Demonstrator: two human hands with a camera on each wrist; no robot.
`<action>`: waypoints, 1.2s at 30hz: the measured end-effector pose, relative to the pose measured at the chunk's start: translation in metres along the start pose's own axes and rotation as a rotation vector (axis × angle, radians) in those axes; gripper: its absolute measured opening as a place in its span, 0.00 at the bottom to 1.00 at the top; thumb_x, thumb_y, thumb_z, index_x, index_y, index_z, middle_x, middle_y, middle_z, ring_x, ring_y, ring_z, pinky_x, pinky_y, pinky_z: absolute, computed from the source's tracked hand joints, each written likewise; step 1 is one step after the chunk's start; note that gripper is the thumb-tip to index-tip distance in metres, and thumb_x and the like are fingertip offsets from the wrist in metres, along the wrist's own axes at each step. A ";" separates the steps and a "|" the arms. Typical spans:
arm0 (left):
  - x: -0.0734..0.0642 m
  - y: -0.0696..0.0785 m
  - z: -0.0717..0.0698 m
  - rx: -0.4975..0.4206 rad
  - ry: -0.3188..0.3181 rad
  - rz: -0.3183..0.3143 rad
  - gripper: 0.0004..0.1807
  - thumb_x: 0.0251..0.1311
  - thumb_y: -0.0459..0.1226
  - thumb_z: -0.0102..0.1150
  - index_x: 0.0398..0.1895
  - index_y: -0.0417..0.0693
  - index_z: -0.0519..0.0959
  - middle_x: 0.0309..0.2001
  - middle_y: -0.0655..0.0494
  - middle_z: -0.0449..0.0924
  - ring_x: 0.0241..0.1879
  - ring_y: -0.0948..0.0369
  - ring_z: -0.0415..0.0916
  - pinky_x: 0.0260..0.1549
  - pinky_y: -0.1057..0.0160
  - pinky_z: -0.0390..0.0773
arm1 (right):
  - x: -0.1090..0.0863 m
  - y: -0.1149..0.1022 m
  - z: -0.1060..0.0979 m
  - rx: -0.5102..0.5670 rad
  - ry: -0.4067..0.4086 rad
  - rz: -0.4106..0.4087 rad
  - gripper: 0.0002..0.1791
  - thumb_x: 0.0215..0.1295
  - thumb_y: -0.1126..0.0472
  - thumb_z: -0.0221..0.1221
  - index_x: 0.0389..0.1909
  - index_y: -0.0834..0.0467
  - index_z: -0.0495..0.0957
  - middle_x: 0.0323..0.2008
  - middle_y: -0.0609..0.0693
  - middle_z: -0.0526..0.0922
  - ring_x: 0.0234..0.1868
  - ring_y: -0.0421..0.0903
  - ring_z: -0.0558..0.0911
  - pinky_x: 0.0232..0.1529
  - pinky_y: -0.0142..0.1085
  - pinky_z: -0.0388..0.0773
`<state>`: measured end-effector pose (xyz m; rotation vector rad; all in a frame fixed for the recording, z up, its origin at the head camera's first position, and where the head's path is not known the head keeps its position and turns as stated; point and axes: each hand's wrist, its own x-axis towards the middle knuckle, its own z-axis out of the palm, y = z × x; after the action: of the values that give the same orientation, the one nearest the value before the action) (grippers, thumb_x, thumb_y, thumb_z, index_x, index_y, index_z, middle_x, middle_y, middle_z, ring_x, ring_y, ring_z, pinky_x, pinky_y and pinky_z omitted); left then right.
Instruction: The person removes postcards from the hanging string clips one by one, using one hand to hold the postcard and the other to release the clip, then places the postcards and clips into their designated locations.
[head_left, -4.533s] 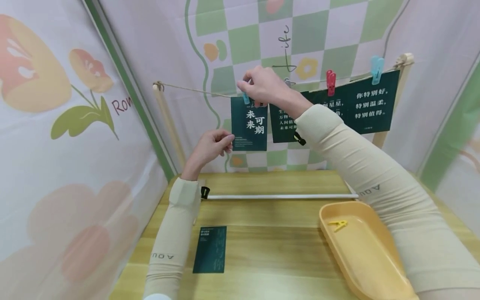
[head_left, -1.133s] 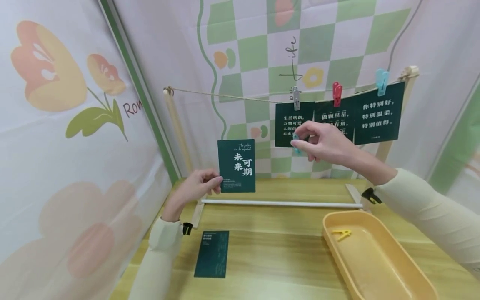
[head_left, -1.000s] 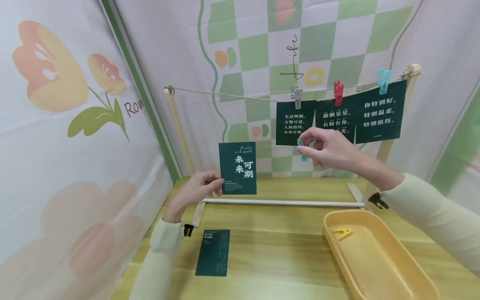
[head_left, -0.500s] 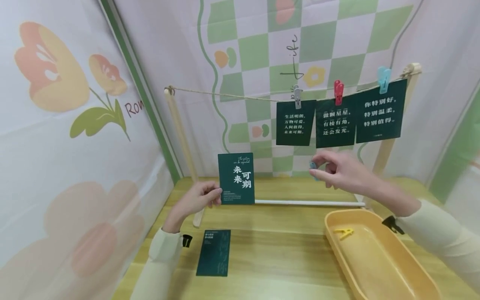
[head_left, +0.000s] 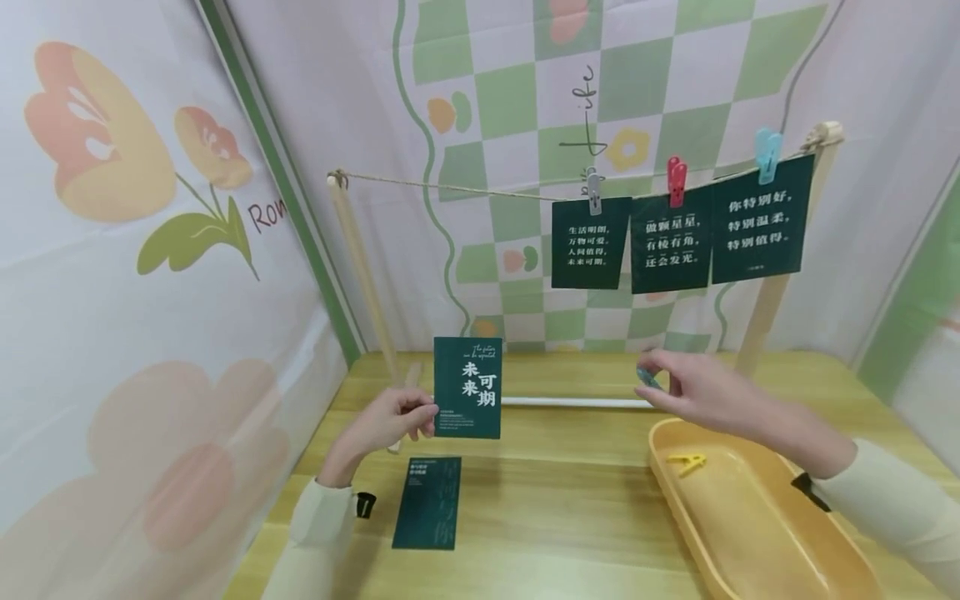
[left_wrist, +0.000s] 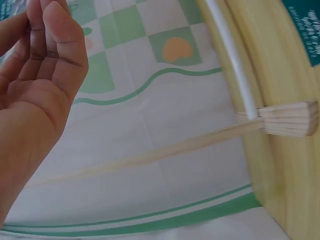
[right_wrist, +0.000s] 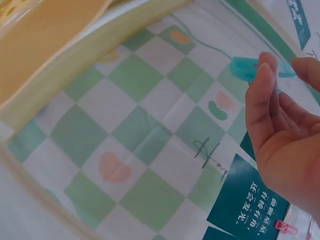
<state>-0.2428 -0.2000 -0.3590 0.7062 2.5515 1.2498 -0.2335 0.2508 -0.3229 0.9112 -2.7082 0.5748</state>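
A dark green card (head_left: pixel 467 387) with white lettering is pinched by its left edge in my left hand (head_left: pixel 390 419), above the table. My right hand (head_left: pixel 708 390) pinches a blue clothespin (right_wrist: pixel 243 69) between thumb and fingers, just past the far end of the yellow tray (head_left: pixel 667 500). Inside that tray lies a yellow clothespin (head_left: pixel 688 463). Another green card (head_left: pixel 426 504) lies flat on the table below my left hand. Three green cards hang side by side on the string (head_left: pixel 450 188), under a grey clothespin (head_left: pixel 594 194), a red clothespin (head_left: pixel 677 182) and a light blue clothespin (head_left: pixel 768 156).
The string runs between a left wooden post (head_left: pixel 363 279) and a right wooden post (head_left: pixel 768 308). A white rod (head_left: pixel 570 402) joins the posts low down, near the table's back. Patterned cloth (head_left: pixel 510 104) stands behind, and more cloth walls the left side.
The card and blue clothespin have come off the string's left part. Over the last second both hands have moved down, the right also rightward, the left still holding the card, the right the clothespin.
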 end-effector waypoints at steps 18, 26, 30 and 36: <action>-0.022 -0.032 0.009 -0.027 -0.045 -0.042 0.12 0.72 0.39 0.52 0.32 0.43 0.79 0.29 0.47 0.81 0.31 0.59 0.82 0.31 0.53 0.84 | -0.038 0.034 0.040 -0.128 -0.061 -0.126 0.11 0.56 0.59 0.69 0.34 0.52 0.75 0.28 0.38 0.78 0.27 0.32 0.74 0.24 0.30 0.72; -0.035 -0.046 0.015 -0.078 -0.121 -0.163 0.12 0.72 0.38 0.50 0.32 0.40 0.77 0.29 0.49 0.81 0.34 0.45 0.81 0.30 0.52 0.83 | -0.051 0.048 0.054 -0.237 -0.152 -0.169 0.15 0.52 0.57 0.71 0.33 0.53 0.73 0.27 0.41 0.77 0.23 0.32 0.72 0.21 0.30 0.69; -0.043 -0.053 0.016 -0.123 -0.146 -0.238 0.11 0.71 0.37 0.51 0.32 0.38 0.77 0.28 0.49 0.81 0.31 0.53 0.81 0.27 0.56 0.83 | -0.058 0.057 0.064 -0.322 -0.078 -0.271 0.19 0.46 0.56 0.74 0.30 0.51 0.70 0.23 0.38 0.72 0.21 0.32 0.71 0.19 0.32 0.68; -0.053 -0.061 0.019 -0.175 -0.211 -0.290 0.12 0.70 0.35 0.52 0.33 0.36 0.79 0.27 0.50 0.81 0.27 0.59 0.79 0.24 0.62 0.82 | -0.067 0.061 0.076 -0.354 -0.096 -0.298 0.23 0.43 0.56 0.75 0.28 0.51 0.67 0.21 0.36 0.63 0.20 0.29 0.64 0.19 0.27 0.62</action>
<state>-0.2101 -0.2461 -0.4197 0.3905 2.2436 1.2101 -0.2256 0.2982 -0.4309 1.2296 -2.5615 -0.0083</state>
